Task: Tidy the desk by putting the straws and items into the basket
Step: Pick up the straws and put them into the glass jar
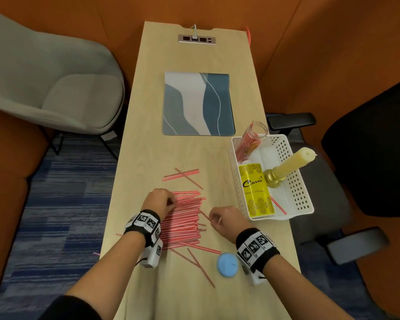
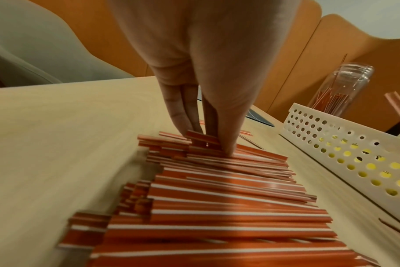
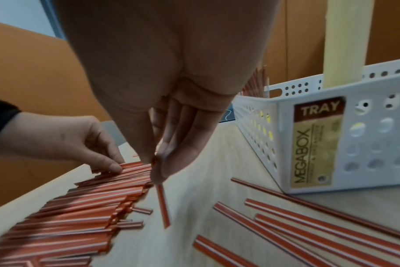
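**Gathering loose straws on the desk beside the basket**

The main pile of straws [image 1: 183, 218] lies near the front edge of the desk [image 1: 148, 158], left of centre, most lying crosswise and roughly parallel. The left hand [image 1: 158, 200] bears down on the far left part of the pile, its fingertips [image 2: 228, 150] pressing and pinching a few top straws; the grip is narrow. The right hand [image 1: 224, 219] is at the pile's right side, thumb and fingers closed on a single straw [image 3: 162, 204] that hangs below them. Stray straws [image 1: 183, 175] lie crossed further up the desk, and others [image 1: 199, 264] lie scattered toward the front edge beside a blue round lid [image 1: 227, 265]. The white perforated basket [image 1: 298, 181] stands at the right edge and already holds a yellow powder bottle [image 1: 255, 190], a candle in a brass holder [image 1: 286, 167] and a clear jar [image 1: 255, 137] containing some straws.

Judged from this, the step in hand is collecting straws into a bundle. It is best done by squaring the pile between both hands so the ends align, then lifting a tight, level bundle; picking singly is slow. One straw [image 1: 278, 205] leans over the basket's near wall, so bundles should go in lengthwise, clear of the candle.
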Demonstrator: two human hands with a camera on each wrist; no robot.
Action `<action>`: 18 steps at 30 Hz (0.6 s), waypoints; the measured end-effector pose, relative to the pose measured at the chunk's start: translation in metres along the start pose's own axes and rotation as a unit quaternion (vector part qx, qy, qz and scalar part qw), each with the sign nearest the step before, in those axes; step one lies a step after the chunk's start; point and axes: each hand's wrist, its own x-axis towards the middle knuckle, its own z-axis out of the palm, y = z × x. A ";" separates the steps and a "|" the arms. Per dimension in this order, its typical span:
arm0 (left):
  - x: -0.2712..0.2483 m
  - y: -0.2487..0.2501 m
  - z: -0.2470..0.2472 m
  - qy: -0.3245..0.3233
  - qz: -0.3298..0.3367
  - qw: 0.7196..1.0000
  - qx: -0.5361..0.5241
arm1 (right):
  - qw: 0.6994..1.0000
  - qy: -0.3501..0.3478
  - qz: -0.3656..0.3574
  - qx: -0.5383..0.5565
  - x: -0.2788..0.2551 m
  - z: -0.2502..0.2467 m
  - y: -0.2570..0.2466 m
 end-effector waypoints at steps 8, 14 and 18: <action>-0.003 0.008 -0.012 0.034 0.056 0.998 -0.012 | 0.997 0.030 0.017 0.073 -0.004 -0.017 0.004; 0.016 0.059 -0.065 0.139 0.119 0.970 -0.162 | 0.937 0.300 0.015 0.177 0.000 -0.139 -0.009; 0.037 0.113 -0.103 0.199 0.167 0.937 -0.232 | 0.860 0.474 -0.006 0.190 0.009 -0.218 -0.004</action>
